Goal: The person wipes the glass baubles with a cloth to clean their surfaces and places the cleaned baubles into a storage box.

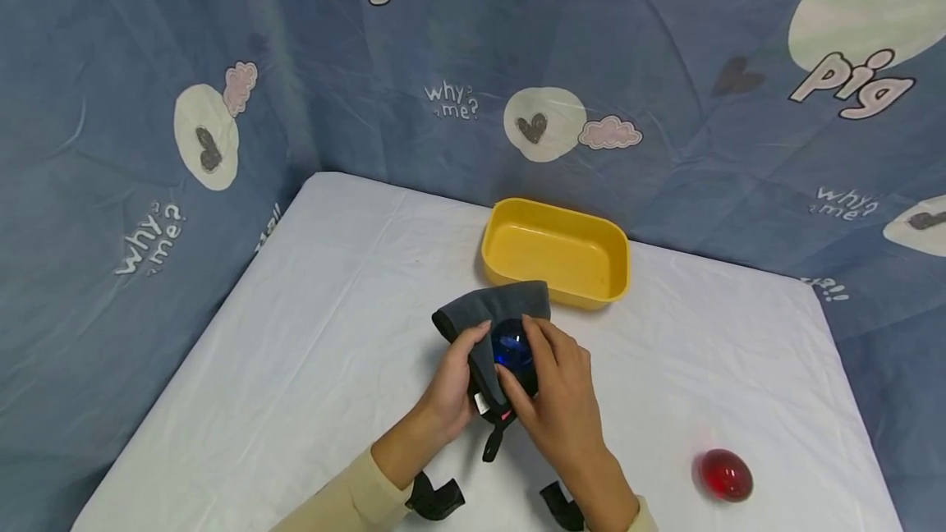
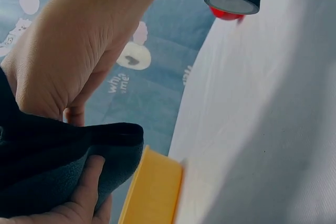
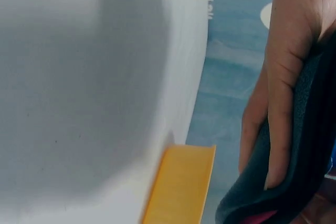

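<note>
A dark grey cloth (image 1: 497, 306) with black edging, a hanging loop and a white tag is held up above the table in the head view. My left hand (image 1: 447, 388) grips it from the left, thumb on the near face. Against the cloth lies a glassy blue ball (image 1: 512, 345), pinched between the fingers and thumb of my right hand (image 1: 563, 391). The left wrist view shows left fingers (image 2: 90, 187) pressed on the folded cloth (image 2: 118, 166). In the right wrist view, only a sliver of blue shows; the cloth (image 3: 247, 195) hides the rest.
Beyond the hands, a yellow rectangular tub (image 1: 562, 257) stands at the table's back edge. A glassy red ball (image 1: 726, 475) rests on the white-covered table (image 1: 310, 335), to the right. A blue printed curtain (image 1: 429, 48) hangs around the back and sides.
</note>
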Demonstrator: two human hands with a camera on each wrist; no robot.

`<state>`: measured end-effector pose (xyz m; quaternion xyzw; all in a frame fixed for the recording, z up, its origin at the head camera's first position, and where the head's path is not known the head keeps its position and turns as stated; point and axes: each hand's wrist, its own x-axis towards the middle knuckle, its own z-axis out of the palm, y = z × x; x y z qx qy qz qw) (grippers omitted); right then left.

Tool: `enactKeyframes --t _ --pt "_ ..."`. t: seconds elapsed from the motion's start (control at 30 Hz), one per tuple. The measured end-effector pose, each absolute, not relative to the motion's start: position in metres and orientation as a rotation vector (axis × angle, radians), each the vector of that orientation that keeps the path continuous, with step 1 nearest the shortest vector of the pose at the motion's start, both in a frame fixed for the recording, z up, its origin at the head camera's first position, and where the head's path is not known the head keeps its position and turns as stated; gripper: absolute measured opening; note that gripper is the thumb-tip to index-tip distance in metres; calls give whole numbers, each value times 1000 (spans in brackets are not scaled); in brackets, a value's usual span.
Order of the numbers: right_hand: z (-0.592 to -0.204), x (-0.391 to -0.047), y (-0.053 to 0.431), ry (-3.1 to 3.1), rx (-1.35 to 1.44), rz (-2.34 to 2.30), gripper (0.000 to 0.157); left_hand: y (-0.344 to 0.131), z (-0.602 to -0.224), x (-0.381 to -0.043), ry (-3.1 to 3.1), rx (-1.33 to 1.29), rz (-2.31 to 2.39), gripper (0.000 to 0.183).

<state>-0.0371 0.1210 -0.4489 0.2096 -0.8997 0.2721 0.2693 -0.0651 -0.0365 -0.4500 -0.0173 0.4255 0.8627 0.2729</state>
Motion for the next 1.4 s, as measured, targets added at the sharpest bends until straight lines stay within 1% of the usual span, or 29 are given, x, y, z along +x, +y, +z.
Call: enactKeyframes --t 0.17,0.37,0.53,0.63,0.67,0.77,0.93,1.0,1.07,1.17,1.33,1.4 --pt "-449 -38 122 -2402 578 703 65 -36 -450 -65 1172 -61 2314 69" --pt "-450 -41 121 -2430 425 703 65 -34 -450 -64 1216 -49 2296 70" --pt "-452 -44 120 -2497 311 705 56 -33 -450 -63 1255 -47 2300 71" --pt "-450 -45 121 -2544 303 702 51 -33 -451 -65 1243 -37 2306 71" --pt "-449 -45 123 -2547 327 694 52 -34 -451 -65 1237 -37 2307 71" --pt "-445 -43 129 -2564 439 641 62 -35 -451 -68 1218 -58 2311 71" --pt "-429 -40 135 -2612 704 466 79 -40 -449 -65 1225 -89 2301 69" --pt "-423 -41 135 -2611 807 394 82 -41 -450 -63 1220 -88 2296 67" --pt "-419 -43 135 -2588 880 343 80 -42 -450 -63 1221 -85 2291 67" --pt "-419 -47 135 -2548 904 315 74 -41 -449 -64 1218 -75 2294 67" --pt "-430 -47 135 -2522 780 447 62 -38 -449 -65 1229 -74 2296 68" --pt "-435 -47 135 -2506 707 524 61 -37 -449 -65 1233 -75 2292 69"
